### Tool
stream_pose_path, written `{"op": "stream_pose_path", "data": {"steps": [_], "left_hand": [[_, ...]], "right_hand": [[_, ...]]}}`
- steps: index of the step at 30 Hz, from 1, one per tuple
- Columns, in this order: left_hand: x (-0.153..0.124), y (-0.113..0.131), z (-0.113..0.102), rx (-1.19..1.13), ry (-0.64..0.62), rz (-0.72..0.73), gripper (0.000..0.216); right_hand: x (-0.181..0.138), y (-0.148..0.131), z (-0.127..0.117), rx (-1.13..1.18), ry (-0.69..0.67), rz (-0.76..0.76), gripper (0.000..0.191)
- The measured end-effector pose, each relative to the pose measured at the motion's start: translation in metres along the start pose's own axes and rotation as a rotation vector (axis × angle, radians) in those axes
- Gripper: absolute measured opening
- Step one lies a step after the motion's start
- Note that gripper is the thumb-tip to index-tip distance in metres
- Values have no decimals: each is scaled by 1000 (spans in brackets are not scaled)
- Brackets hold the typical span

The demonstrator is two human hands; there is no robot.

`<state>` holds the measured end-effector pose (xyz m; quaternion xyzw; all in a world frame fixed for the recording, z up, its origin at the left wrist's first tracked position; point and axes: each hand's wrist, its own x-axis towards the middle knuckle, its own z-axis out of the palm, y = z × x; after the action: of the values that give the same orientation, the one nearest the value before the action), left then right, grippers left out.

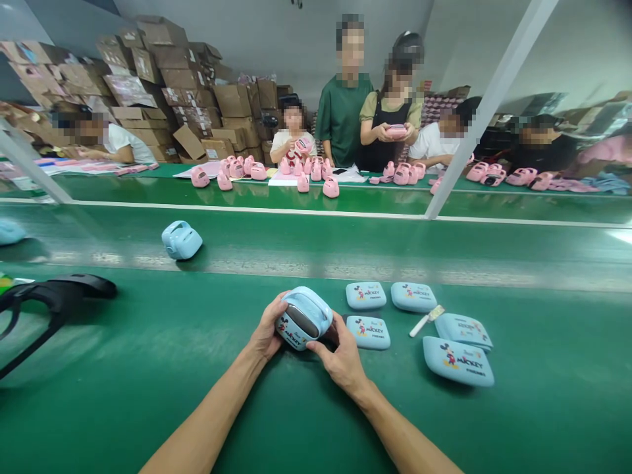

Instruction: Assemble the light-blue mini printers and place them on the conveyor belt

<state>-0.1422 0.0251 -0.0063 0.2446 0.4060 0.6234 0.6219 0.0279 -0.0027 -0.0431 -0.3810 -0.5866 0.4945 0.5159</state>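
Note:
Between my hands is a light-blue casing (307, 306) with a top handle, a dark oval panel and a printed cartoon mouse on its front. My left hand (269, 331) wraps around its left side. At the right side and lower edge, the thumb and fingers of my right hand (342, 360) grip it. Just right of that hand lie several light-blue printed covers, among them a small one (368, 332) and a larger one (459, 361) nearer me. A small brush (425, 321) with a white handle rests among them.
Another blue casing (182, 240) sits on the belt (276, 245) beyond my table. A black strapped object (54, 299) lies at left. Several co-workers sit or stand across the line behind pink casings (316, 170). Cardboard boxes (232, 102) are stacked behind; a white post (486, 108) slants at right.

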Motion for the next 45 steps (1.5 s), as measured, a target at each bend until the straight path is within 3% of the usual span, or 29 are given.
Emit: {"op": "stream_pose_path", "data": {"steps": [7,13,18,23,32,45], "left_hand": [[0,-12,8,-73,67,-47,38],[-6,-5,8,50,-61,12,47],[-4,3,2,181,-164,-74,55],[-3,-3,5,224,-89,-81,48],[-6,-3,13,198,-46,-83,52],[-9,7,4,293,-282,-108,84]], "right_hand": [[2,-4,-3,77,-5,46,80],[1,-6,-4,231,-2,64,74],[2,-7,-5,315,-4,97,74],[5,-7,-7,351,31,131,64],[8,-6,-10,339,56,195,68],[9,-10,-11,393,108,243,79]]}}
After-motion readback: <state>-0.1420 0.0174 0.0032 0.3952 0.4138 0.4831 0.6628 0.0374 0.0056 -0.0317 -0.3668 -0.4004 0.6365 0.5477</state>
